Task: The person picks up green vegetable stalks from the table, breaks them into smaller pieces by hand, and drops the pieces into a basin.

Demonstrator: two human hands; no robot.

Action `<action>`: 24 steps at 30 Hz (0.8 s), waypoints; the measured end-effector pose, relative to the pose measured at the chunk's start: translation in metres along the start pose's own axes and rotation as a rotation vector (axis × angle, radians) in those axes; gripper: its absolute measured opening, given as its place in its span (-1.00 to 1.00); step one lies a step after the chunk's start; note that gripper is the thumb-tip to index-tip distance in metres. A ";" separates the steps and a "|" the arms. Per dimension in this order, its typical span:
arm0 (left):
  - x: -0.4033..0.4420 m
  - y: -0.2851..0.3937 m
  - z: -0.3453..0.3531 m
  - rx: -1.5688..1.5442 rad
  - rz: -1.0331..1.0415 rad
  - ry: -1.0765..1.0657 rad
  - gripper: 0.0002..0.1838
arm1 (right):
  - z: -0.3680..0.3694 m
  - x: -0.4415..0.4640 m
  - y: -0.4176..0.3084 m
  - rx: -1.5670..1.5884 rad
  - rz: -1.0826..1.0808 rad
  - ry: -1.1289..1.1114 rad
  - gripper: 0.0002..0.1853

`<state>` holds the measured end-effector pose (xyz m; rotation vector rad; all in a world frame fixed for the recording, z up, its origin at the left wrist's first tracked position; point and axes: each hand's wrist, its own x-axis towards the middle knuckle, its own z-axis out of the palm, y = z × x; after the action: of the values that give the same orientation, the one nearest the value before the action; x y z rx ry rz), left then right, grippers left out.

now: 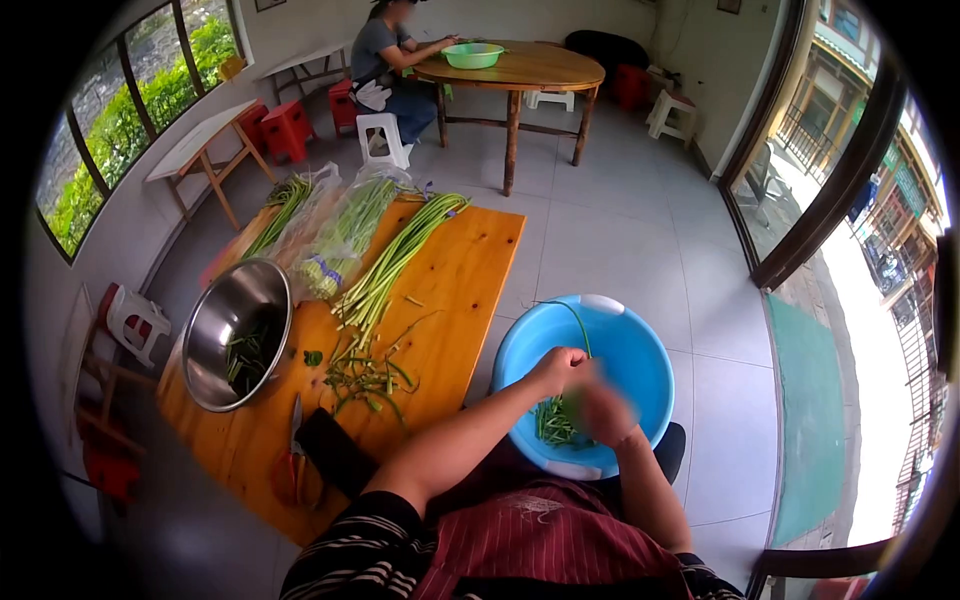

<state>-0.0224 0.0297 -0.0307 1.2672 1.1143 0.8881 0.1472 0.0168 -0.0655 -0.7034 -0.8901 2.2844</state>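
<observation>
Over a blue basin (655,375) in front of my lap, my left hand (562,370) is closed around a thin green stalk (583,328), like a garlic scape, whose end curves up and away. Close beside it is my right hand (605,412), smeared by motion, so its fingers and anything in them are unclear. Short cut green pieces (555,424) lie in the bottom of the basin, below both hands.
On the wooden table (470,290) to my left are long green stalks (405,255), bagged bundles (350,225), trimmings (370,380), a steel bowl (205,330) with dark greens, scissors (294,460) and a black object (335,452). A person (375,65) sits at a round table (540,70) behind.
</observation>
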 end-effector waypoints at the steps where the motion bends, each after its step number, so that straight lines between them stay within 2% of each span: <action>1: 0.002 -0.002 0.002 -0.181 -0.011 0.036 -0.77 | 0.001 -0.003 -0.002 -0.087 -0.045 -0.033 -0.83; 3: 0.005 -0.006 -0.001 -0.428 -0.102 0.058 -0.81 | 0.005 -0.007 -0.005 -0.166 -0.087 -0.048 -0.84; 5: 0.005 -0.004 -0.007 -0.386 -0.072 0.040 -0.84 | 0.017 -0.005 -0.005 -0.078 -0.060 0.071 -0.86; 10: 0.003 0.000 -0.007 -0.401 -0.083 0.034 -0.81 | 0.020 -0.004 -0.003 0.070 -0.049 0.009 -0.91; 18: 0.002 0.006 -0.006 -0.390 -0.102 0.028 -0.81 | 0.031 -0.007 -0.012 0.053 -0.057 0.064 -0.89; 21: 0.004 0.002 -0.006 -0.371 -0.029 0.061 -0.82 | 0.033 -0.009 -0.018 0.016 0.024 0.154 -0.90; 24: -0.001 0.008 0.000 -0.318 0.072 0.113 -0.83 | 0.018 0.000 -0.012 -0.051 0.009 0.126 -0.90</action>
<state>-0.0226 0.0294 -0.0225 1.0088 0.9733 1.1528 0.1392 0.0167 -0.0456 -0.8646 -0.8898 2.2049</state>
